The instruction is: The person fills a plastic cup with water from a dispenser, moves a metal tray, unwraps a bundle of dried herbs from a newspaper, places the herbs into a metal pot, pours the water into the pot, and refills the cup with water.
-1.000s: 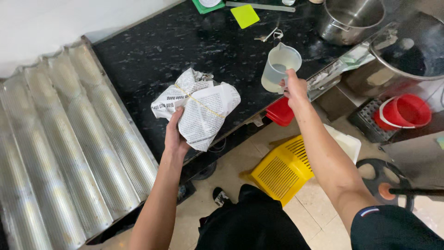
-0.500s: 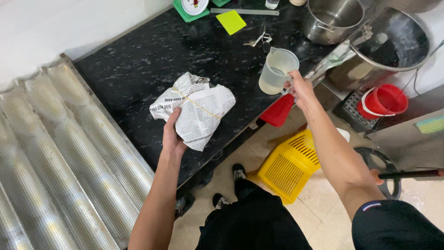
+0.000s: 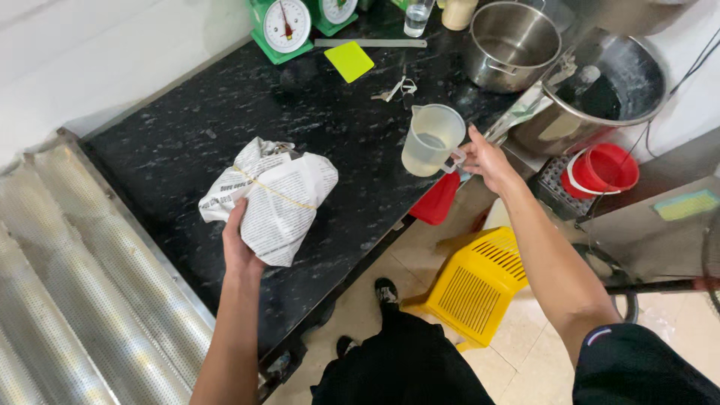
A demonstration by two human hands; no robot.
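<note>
My left hand (image 3: 238, 247) grips a bundle wrapped in newspaper (image 3: 274, 196) and tied with a thin band, held just above the black speckled counter (image 3: 225, 112). My right hand (image 3: 487, 159) holds the handle of a translucent plastic measuring jug (image 3: 431, 139) with a little liquid in it, raised over the counter's right edge. The two hands are about a forearm's length apart.
Green kitchen scales (image 3: 283, 26), a yellow-green square pad (image 3: 349, 61), a steel pot (image 3: 511, 43) and a glass (image 3: 417, 16) stand at the back. A large steel bowl (image 3: 600, 90) and red bucket (image 3: 604, 169) are right. Corrugated metal trays (image 3: 82, 300) lie left. A yellow stool (image 3: 480, 285) stands below.
The view has tilted, so the counter's back now shows the scales. Both hands keep their hold; the jug and the bundle sit a little lower in view.
</note>
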